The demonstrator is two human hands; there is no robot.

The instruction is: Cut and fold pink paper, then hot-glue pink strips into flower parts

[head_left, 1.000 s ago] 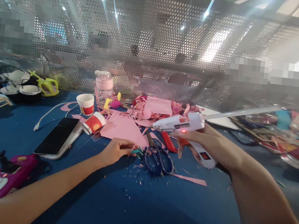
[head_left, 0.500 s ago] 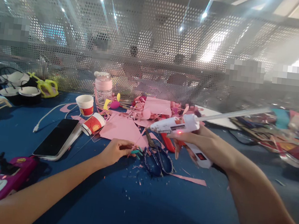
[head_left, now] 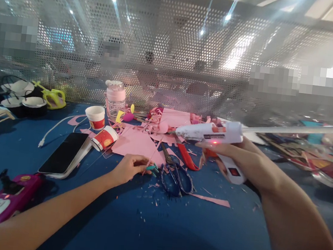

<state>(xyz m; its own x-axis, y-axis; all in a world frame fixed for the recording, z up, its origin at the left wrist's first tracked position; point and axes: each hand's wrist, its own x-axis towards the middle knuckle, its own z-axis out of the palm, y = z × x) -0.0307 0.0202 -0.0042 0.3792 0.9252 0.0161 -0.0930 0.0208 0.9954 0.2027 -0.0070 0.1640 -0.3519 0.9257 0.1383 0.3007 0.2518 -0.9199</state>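
My right hand (head_left: pixel 234 159) is wrapped around the handle of a white hot glue gun (head_left: pixel 210 133), raised over the table with its nozzle toward the left. A small red light glows on its side, and a long glue stick (head_left: pixel 298 131) runs out of its back. Low over the table, the fingers of my left hand (head_left: pixel 129 169) are pinched on a small teal piece (head_left: pixel 153 168) with a thin pink strip beside it. What exactly the teal piece is I cannot make out. Just right of it lie scissors with dark blue handles (head_left: pixel 175 180).
Pink paper sheets (head_left: pixel 136 141) and scraps cover the middle. Around them are a red-handled tool (head_left: pixel 188 157), two paper cups (head_left: pixel 95 117), a pink-topped bottle (head_left: pixel 115 95), a phone (head_left: pixel 64 153) and a purple power strip (head_left: pixel 10 199). A perforated metal screen (head_left: pixel 176 42) stands behind.
My right hand has moved the glue gun to the right, and its nozzle is farther from my left hand. The left hand stays almost where it was, still pinched.
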